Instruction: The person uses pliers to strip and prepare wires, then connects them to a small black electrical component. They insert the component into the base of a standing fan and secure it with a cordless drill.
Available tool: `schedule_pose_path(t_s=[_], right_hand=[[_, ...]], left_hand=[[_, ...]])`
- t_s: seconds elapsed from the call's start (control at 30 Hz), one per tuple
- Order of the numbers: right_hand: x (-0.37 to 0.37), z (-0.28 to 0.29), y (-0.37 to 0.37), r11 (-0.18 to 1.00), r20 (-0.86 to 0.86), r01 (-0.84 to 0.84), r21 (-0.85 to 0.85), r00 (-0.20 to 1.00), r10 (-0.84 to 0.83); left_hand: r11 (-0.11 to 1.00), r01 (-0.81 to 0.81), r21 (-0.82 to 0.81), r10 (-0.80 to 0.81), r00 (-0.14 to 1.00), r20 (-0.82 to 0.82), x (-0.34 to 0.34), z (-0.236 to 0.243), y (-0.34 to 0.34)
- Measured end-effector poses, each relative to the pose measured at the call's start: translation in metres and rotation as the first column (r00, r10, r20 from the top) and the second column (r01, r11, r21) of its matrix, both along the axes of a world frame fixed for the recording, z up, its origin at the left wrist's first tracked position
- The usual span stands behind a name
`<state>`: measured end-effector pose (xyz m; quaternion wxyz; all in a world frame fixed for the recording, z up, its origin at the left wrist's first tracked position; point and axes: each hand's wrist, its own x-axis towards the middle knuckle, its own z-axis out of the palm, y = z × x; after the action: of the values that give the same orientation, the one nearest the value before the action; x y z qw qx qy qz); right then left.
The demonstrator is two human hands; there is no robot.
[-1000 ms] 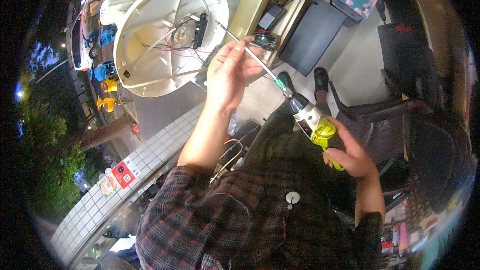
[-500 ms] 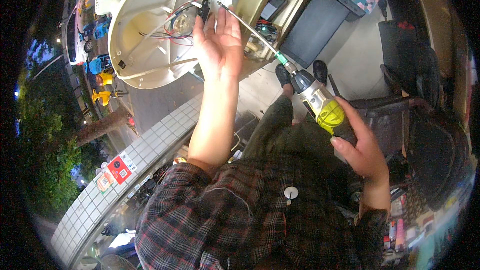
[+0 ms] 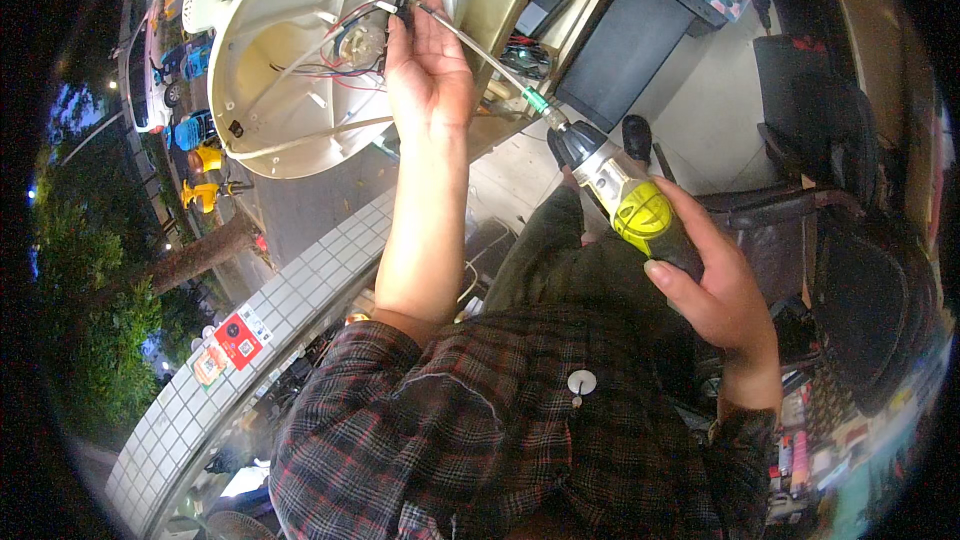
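My left hand [image 3: 430, 80] is palm up over a white plastic shell [image 3: 300, 130], fingers stretched forward. Its thumb and forefinger appear to pinch a small black part [image 3: 403, 10] with wires; the contact is partly hidden. Closed round the grip of a yellow-green and silver power drill [image 3: 630, 200] is my right hand [image 3: 715, 290]. From the drill a long thin bit [image 3: 490, 58] with a green collar reaches to my left fingertips, its tip close beside the black part. Red and dark wires [image 3: 345, 65] run inside the shell around a clear round piece.
A tiled ledge [image 3: 250, 300] with stickers curves along my left, with parked scooters [image 3: 195, 130] beyond. Dark boxes [image 3: 625, 55] stand past the bench edge [image 3: 510, 10]. At my right is a dark chair [image 3: 860, 290]; my shoes [image 3: 637, 138] rest on the tiled floor.
The drill has moved up and left, and its bit tip is now nearer the black part. My left hand and the shell appear slightly farther up and left in the view.
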<state>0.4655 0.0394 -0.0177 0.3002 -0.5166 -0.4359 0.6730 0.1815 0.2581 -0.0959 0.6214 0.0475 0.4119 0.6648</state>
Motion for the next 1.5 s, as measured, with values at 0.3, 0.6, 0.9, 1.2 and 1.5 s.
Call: schedule_pose_path(t_s=[0.3, 0.6, 0.9, 1.2, 1.5], right_hand=[[0.0, 0.002, 0.005, 1.0, -0.011, -0.006, 0.027, 1.0, 0.007], [-0.001, 0.006, 0.009, 1.0, 0.017, -0.011, 0.02, 1.0, 0.011], [-0.002, 0.01, 0.014, 0.999, 0.044, -0.022, 0.036, 0.999, 0.02], [-0.005, 0.013, 0.014, 1.0, 0.029, -0.011, 0.017, 1.0, 0.01], [-0.008, 0.026, 0.019, 1.0, 0.061, -0.001, -0.017, 0.998, 0.002]], left_hand=[[0.998, 0.006, 0.064, -0.013, 0.993, 0.114, -0.009, -0.009, 0.001], [0.997, -0.013, 0.074, 0.011, 1.0, 0.028, -0.004, -0.01, 0.0], [0.997, -0.016, 0.075, 0.011, 0.998, 0.061, -0.007, -0.014, 0.0], [0.997, -0.068, 0.036, 0.062, 0.99, 0.13, -0.006, -0.012, 0.002], [0.994, -0.023, 0.111, 0.014, 0.997, 0.076, -0.004, -0.014, 0.0]])
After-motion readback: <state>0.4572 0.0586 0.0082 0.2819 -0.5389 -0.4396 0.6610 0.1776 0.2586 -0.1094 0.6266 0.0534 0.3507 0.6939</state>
